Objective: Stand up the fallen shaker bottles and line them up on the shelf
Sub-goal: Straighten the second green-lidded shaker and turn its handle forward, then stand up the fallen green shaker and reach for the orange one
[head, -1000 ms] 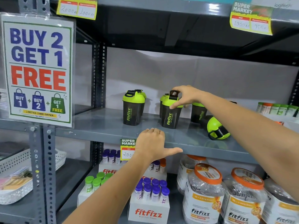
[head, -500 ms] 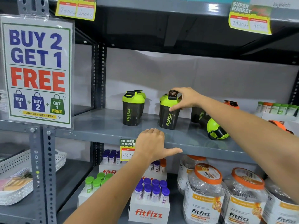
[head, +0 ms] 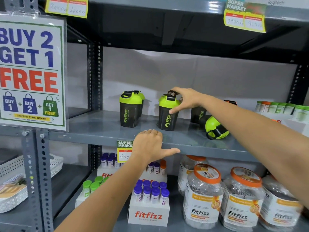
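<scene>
**Inspector:** Shaker (head: 167,114) stands upright on the grey metal shelf (head: 100,128), mid-row. Right hand (head: 187,101) is clamped on it, thumb on the dark wall, fingers over the lid's black flip cap. Left hand (head: 150,144) grips nothing; its fingers lie flat on the shelf lip, thumb spread.

**Assistant:** How should this step be finished?

**Inspector:** In my judgement: square it with the left bottle (head: 129,111), logo forward, then let go straight up so the cap loop isn't snagged. A fallen bottle (head: 215,128) lies on its side just right of it, lid toward the front edge; it looks likely to roll.

**Assistant:** Materials?

**Inspector:** Smooth tapered cups of smoky dark plastic, glossy lime domed lids, black carry straps. Painted steel shelf, apparently slick; set bases down flat.
</scene>
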`<state>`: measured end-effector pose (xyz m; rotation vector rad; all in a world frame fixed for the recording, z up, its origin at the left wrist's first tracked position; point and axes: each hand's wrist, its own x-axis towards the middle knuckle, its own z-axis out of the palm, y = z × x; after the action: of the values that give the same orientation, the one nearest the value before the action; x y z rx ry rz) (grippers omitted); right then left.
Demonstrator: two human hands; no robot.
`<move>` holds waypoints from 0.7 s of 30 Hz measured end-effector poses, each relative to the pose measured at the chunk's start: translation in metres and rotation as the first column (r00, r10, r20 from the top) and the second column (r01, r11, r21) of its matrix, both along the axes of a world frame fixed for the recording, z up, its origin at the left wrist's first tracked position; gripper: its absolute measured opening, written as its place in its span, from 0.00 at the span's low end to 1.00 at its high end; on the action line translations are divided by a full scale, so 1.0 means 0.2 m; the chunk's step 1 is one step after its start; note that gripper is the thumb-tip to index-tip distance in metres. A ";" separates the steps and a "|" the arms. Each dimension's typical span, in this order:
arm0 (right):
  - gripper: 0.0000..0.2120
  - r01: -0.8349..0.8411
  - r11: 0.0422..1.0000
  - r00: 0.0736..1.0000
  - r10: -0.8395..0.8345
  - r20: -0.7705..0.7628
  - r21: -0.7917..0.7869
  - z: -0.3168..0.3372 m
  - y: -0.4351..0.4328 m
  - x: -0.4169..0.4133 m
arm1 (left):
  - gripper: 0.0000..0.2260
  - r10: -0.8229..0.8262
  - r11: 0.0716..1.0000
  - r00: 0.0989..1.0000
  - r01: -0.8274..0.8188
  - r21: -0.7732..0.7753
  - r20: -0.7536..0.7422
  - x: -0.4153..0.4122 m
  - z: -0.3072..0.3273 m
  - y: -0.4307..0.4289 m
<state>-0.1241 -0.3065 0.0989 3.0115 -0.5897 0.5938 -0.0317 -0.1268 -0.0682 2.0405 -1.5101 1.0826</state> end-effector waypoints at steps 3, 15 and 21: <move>0.43 0.052 0.998 0.999 -0.052 0.012 0.037 0.01 -0.02 -0.10 | 0.42 0.009 1.000 1.000 -0.009 0.019 -0.004 0.00 0.00 0.00; 0.21 0.184 0.982 0.971 -0.189 -0.144 -0.049 0.08 -0.20 -0.62 | 0.45 -0.149 0.988 0.988 0.148 0.048 0.038 -0.46 0.00 -0.29; 0.35 0.225 0.974 0.913 -0.206 -0.351 0.011 -0.01 -0.26 -0.76 | 0.42 -0.152 0.988 0.986 0.152 0.009 0.061 -0.61 -0.03 -0.42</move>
<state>-0.2769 -0.3588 0.0971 2.9308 -0.9024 0.0298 -0.1543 -0.2113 -0.0750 1.8752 -1.6699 1.0913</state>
